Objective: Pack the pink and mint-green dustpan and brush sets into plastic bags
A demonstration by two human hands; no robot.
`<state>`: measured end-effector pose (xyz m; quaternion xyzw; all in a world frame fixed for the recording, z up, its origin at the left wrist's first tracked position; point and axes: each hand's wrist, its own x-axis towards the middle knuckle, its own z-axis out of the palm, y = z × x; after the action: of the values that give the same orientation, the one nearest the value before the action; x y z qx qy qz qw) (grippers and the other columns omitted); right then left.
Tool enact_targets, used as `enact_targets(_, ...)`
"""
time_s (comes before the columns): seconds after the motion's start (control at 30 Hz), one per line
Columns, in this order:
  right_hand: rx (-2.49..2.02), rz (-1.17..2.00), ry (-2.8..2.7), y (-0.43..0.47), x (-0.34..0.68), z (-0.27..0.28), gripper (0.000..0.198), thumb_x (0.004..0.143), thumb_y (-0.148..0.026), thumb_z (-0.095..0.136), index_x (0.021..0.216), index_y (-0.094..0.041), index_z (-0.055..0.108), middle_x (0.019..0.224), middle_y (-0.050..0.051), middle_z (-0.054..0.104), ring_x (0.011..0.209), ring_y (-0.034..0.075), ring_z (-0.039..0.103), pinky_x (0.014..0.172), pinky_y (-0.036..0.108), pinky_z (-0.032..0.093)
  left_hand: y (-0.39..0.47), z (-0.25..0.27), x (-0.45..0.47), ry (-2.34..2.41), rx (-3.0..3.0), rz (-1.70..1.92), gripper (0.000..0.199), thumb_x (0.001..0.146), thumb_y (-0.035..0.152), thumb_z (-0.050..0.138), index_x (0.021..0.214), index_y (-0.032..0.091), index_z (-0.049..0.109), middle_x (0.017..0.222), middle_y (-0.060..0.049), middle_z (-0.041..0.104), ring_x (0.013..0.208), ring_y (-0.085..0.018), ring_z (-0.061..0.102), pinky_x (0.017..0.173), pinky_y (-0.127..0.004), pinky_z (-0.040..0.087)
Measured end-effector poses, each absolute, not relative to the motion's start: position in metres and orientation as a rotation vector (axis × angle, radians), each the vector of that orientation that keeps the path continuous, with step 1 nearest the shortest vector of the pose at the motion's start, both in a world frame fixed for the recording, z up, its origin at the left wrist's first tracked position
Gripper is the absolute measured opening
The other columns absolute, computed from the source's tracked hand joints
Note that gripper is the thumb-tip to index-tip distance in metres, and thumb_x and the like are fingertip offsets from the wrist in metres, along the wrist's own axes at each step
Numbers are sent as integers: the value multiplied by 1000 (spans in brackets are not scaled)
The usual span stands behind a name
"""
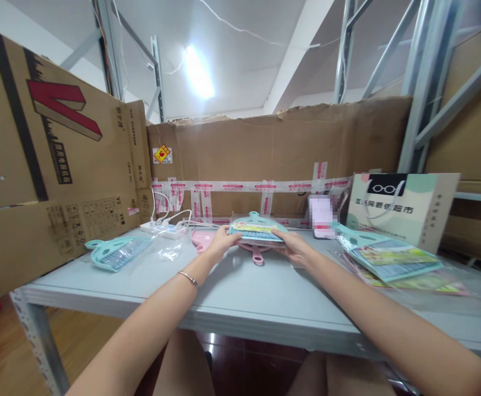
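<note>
We've got both hands closed on one teal dustpan [261, 219], held up over the mid of the counter [240, 289], nearer its far edge than the near one. Progress, as far as we can judge: this pc looks assembled, w/ bristles showing & a yellow card [253, 227] on top. Whether it's wrapped, can't tell. By the R end of the counter, a teal set [405, 261] w/ card lies in see-through plastic over a pink one, so those look done. Likely left: the loose-looking stuff, i.e. the pink dustpan [257, 256] under the held pc, handle toward the near edge, the pink piece [201, 240] just L of it, & the brush-and-pan [119, 254] near the L end, no card seen on it. Some crumpled plastic [170, 252] lies between.

Grip: our L hand [224, 241] has the pan's L side, thumb on top, fingers mostly hidden. Our R hand [295, 247] has the R side, thumb by the card's end, other fingers seemingly below. Both parted approx. the pan's thickness only; exact finger contact underneath we can't tell.
</note>
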<state>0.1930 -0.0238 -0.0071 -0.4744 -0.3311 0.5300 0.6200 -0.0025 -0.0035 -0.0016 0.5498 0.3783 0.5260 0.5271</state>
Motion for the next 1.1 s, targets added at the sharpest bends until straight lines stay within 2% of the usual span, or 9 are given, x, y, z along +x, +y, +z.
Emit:
enact_targets(0.17, -958, 1376, -917, -19, 196, -11, 8, 74, -8, 65, 80, -14, 63, 80, 6, 69, 70, 12, 65, 65, 19, 56, 8, -4, -7, 1023, 1268, 1354, 38, 61, 29, 78, 85, 12, 54, 62, -1, 60, 56, -10, 58, 57, -23, 48)
enact_targets(0.33, -1053, 1270, -825, -6, 203, -23, 7, 75, -13, 67, 76, -16, 60, 67, 6, 68, 66, 15, 67, 66, 23, 57, 7, -3, -5, 1112, 1391, 1384, 37, 68, 35, 73, 90, 13, 52, 58, -1, 60, 52, -11, 57, 48, -20, 44)
enact_targets(0.47, -1038, 1189, -709, -3, 206, -20, 5, 79, -15, 63, 82, -16, 58, 60, 2, 67, 61, 15, 68, 60, 22, 58, -1, 8, -3, 944, 1532, 1344, 39, 75, 39, 64, 104, 16, 49, 82, -6, 65, 62, -13, 61, 51, -20, 45)
enact_targets(0.57, -1034, 1168, -648, -5, 205, -15, 9, 80, -15, 62, 88, -16, 58, 56, 0, 67, 59, 14, 68, 59, 21, 58, -5, 19, -11, 830, 1545, 1324, 40, 79, 22, 54, 118, 20, 46, 101, -6, 63, 75, -12, 63, 61, -21, 47)
enact_targets(0.67, -1029, 1158, -632, -9, 203, -12, 4, 82, -15, 60, 86, -17, 58, 54, 0, 66, 60, 14, 68, 60, 20, 57, -6, 25, -22, 804, 1662, 1223, 58, 67, 4, 52, 123, 20, 47, 102, -7, 64, 84, -14, 61, 71, -22, 48)
enact_targets(0.73, -1030, 1157, -641, -11, 202, -11, 3, 84, -15, 57, 81, -16, 57, 54, 1, 66, 57, 13, 67, 58, 19, 56, -5, 22, -27, 745, 1817, 1172, 66, 60, -1, 56, 121, 22, 53, 109, -7, 62, 95, -16, 58, 78, -24, 47)
enact_targets(0.83, -1026, 1152, -678, -14, 201, -12, 7, 83, -16, 58, 76, -16, 56, 55, 2, 66, 53, 12, 65, 55, 19, 55, 0, 12, -25, 734, 2016, 1260, 51, 57, 3, 66, 103, 24, 66, 112, -6, 60, 105, -19, 52, 86, -25, 44)
enact_targets(0.97, -992, 1127, -772, -15, 197, -11, 8, 78, -19, 65, 79, -16, 58, 63, 5, 68, 58, 15, 67, 59, 22, 56, 7, 4, -16, 844, 1947, 1496, 13, 68, 21, 68, 81, 22, 72, 91, -6, 63, 94, -18, 54, 90, -27, 41)
enact_targets(1.1, -896, 1092, -859, -20, 191, -5, 41, 70, -15, 70, 106, -22, 52, 92, 3, 70, 73, 14, 67, 68, 26, 57, 10, 4, -14, 912, 1825, 1653, 15, 78, 29, 61, 76, 18, 72, 83, -5, 63, 85, -16, 57, 82, -26, 42)
